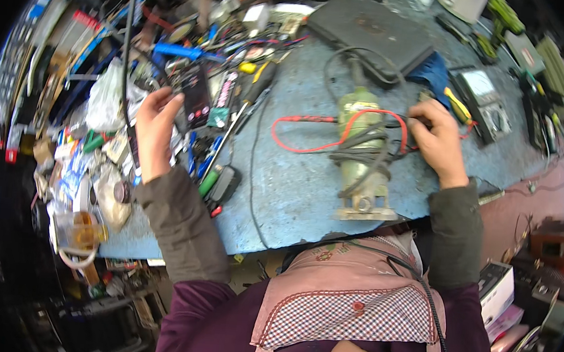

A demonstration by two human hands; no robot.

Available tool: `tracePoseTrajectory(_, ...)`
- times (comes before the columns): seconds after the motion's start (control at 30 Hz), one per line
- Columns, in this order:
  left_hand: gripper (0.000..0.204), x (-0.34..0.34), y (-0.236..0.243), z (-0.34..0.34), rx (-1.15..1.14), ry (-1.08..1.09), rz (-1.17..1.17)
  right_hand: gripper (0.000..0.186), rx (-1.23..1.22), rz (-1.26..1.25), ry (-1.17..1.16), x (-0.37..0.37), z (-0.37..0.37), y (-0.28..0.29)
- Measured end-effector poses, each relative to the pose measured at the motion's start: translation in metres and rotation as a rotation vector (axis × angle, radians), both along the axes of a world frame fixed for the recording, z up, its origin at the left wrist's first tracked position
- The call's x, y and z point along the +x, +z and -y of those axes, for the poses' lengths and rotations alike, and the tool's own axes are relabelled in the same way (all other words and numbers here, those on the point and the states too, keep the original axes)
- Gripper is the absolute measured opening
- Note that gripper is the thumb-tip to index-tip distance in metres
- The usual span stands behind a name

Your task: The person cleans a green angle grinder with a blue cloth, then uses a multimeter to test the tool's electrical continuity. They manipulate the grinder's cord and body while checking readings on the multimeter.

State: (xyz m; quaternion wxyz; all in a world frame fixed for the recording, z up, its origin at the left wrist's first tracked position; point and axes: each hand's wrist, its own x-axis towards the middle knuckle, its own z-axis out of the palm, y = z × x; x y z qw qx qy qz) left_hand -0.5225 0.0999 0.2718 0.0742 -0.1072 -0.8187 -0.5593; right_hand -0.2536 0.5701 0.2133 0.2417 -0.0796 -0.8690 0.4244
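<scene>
A green trim router lies on the blue workbench, its dark cord wound around its body and its base plate toward me. A red test lead loops across it, with a red probe sticking out to the left. At the router's right side, my right hand is closed, fingertips pinching a test lead. My left hand hovers beside a dark phone-like device, fingers curled and thumb close to them. What they hold, if anything, is unclear. A hanging black cable passes just left of it.
An analog multimeter stands at the right, near a yellow-handled screwdriver. A dark case lies at the back. Tools, plastic bags and parts crowd the left. A clear jug stands at the near-left edge.
</scene>
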Motion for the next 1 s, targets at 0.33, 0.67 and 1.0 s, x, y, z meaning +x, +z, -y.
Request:
tracePoseTrajectory(0.33, 0.033, 0.126, 0.021, -0.142, -0.345, -0.315, -0.6, 0.019, 0.031, -0.086, 0.042, 0.002, 0.008, 0.003)
tracePoseTrajectory(0.67, 0.028, 0.129, -0.009, -0.165, -0.545, -0.595, -0.549, 0.018, 0.117, -0.199, 0.167, 0.007, 0.009, 0.0)
tracePoseTrajectory(1.0, 0.022, 0.134, -0.006, -0.169, -0.478, -0.563, -0.591, 0.007, 0.133, -0.258, 0.175, 0.003, 0.016, 0.003)
